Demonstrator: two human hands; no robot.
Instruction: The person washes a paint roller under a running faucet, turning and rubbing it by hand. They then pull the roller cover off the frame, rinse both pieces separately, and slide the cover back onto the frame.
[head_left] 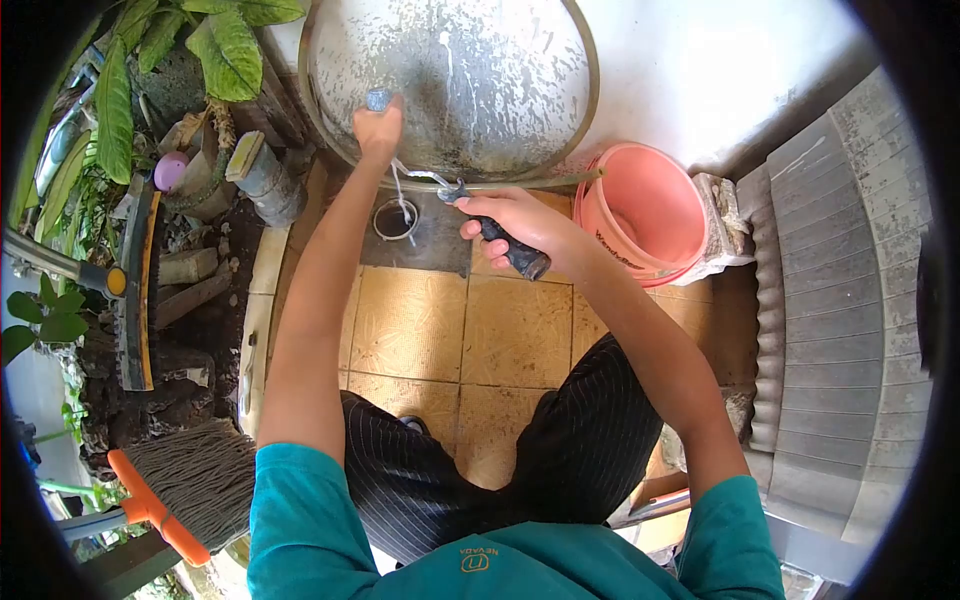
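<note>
From here, the right hand (512,214) wraps its fingers round a black-handled tool (528,261) near the pipe opening (381,234); it looks stiff, fairly weighty, likely slick if wet, best held by that grip, while the left hand (378,131) closes around a bluish object (378,99)

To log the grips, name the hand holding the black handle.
The right hand, its fingers around the black handle; the left hand, farther forward, grips a bluish-grey thing.
</note>
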